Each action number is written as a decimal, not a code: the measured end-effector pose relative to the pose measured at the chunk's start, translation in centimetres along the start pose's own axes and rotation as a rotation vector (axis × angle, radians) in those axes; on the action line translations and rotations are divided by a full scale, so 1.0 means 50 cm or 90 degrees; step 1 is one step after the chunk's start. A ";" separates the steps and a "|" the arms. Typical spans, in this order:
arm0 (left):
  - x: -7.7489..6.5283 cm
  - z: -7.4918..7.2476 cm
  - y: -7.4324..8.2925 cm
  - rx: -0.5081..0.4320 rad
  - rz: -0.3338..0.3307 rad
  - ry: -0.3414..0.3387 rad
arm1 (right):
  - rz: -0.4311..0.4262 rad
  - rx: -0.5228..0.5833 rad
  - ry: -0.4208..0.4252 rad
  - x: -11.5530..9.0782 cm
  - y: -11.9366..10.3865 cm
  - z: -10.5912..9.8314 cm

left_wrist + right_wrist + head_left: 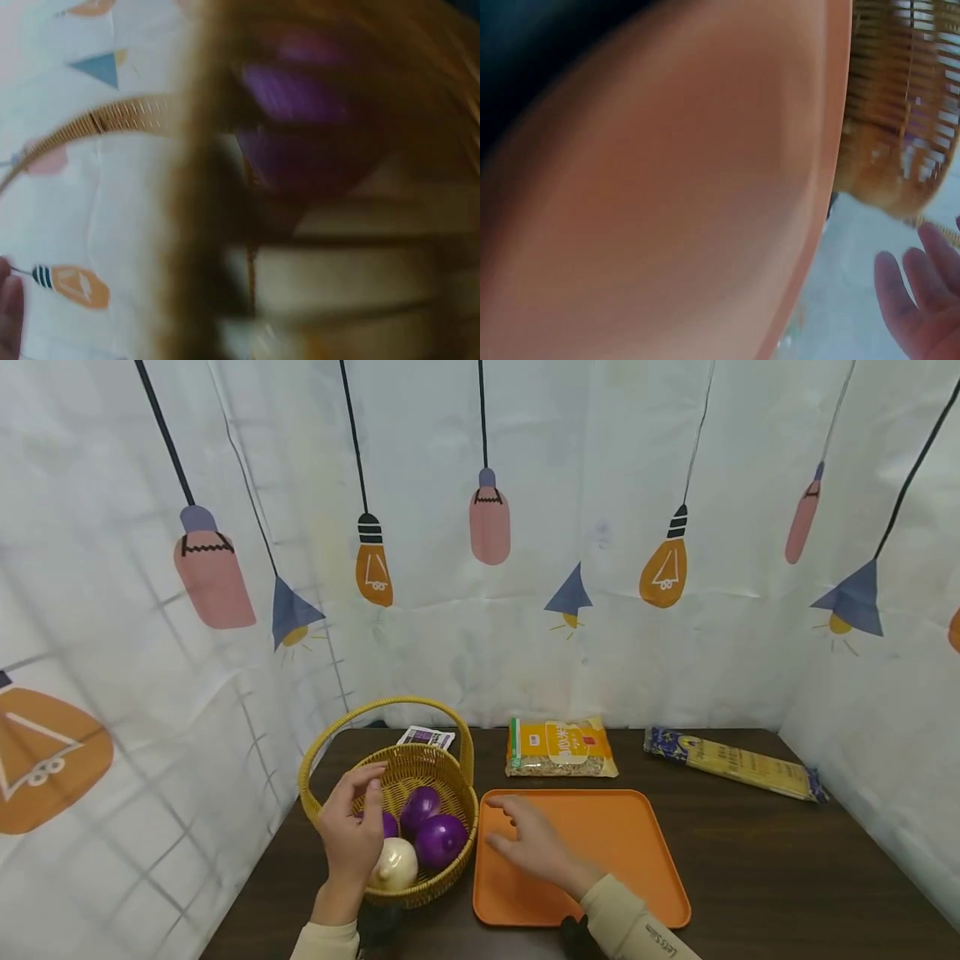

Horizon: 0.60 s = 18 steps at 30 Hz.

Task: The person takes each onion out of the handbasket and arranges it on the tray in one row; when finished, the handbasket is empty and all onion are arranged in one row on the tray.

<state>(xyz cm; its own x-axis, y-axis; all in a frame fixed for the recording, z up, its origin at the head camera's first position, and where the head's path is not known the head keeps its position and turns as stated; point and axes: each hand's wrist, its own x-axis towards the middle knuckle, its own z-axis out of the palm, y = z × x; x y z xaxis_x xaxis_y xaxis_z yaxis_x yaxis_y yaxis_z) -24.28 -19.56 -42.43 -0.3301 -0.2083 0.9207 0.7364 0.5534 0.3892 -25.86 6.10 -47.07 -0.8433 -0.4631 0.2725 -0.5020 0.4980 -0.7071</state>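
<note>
A yellow wicker basket (474, 817) with a tall arched handle holds purple onions (441, 842) and one white onion (396, 866). My left hand (354, 831) hovers over the basket's left side, fingers slightly bent and nothing in them, covering part of a purple onion. In the left wrist view the basket's wall (187, 240) is close and blurred, and purple shows through its slats. Above the left half of an orange tray (615, 860) is my right hand (534, 843), fingers loosely spread toward the basket and holding nothing. The right wrist view shows those fingers (892, 289) below the basket's side.
Behind the tray lies an orange-and-yellow food packet (562, 748) with a clear lower part. A long yellow packet with blue ends (738, 765) rests at the back right. A small printed packet (427, 738) is behind the basket. Patterned white curtains (435, 652) enclose the dark table (750, 860).
</note>
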 end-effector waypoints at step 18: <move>-0.046 -0.083 -0.071 0.066 -0.242 0.213 | 0.009 0.081 0.094 0.039 -0.073 0.073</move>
<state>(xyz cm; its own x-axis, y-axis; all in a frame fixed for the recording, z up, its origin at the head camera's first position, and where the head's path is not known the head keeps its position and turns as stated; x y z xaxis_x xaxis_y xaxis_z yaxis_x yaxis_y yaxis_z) -23.69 -24.38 -45.79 -0.3440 -0.6476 0.6799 0.5333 0.4613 0.7091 -24.98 0.72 -46.33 -0.8739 -0.3391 0.3483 -0.4695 0.4033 -0.7855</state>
